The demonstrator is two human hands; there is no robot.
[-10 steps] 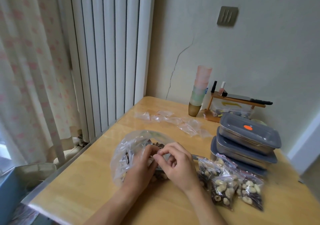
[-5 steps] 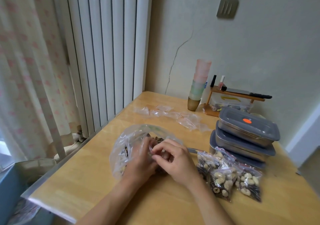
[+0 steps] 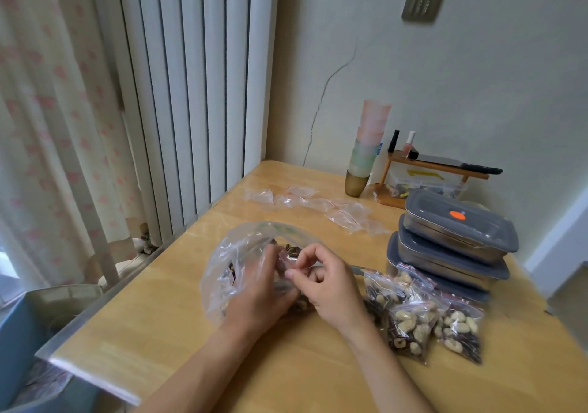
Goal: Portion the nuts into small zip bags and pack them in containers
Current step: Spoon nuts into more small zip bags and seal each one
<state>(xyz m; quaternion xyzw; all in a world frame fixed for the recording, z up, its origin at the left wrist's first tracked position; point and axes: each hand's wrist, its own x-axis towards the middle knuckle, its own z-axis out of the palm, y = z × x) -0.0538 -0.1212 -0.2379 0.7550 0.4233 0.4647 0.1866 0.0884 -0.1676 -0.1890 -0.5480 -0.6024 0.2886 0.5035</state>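
Observation:
A large clear plastic bag of mixed nuts (image 3: 235, 260) lies open on the wooden table (image 3: 165, 310). My left hand (image 3: 261, 295) is inside it, partly veiled by the plastic. My right hand (image 3: 327, 282) is beside it, and both hands pinch the top of a small zip bag (image 3: 286, 261) at the big bag's mouth. Three filled small zip bags of nuts (image 3: 410, 320) lie just right of my right hand. Behind them stands a stack of three steel containers with grey lids (image 3: 451, 237). Several empty small zip bags (image 3: 318, 205) lie scattered farther back.
A stack of coloured cups (image 3: 366, 154) and a small wooden rack (image 3: 436, 170) with a knife and bottles stand at the back against the wall. A white radiator (image 3: 191, 94) and a curtain are at the left. The table's left edge drops to a bin.
The view has shifted slightly. My hands have stayed at the big bag's mouth, and the fingers have kept working along the small zip bag's top.

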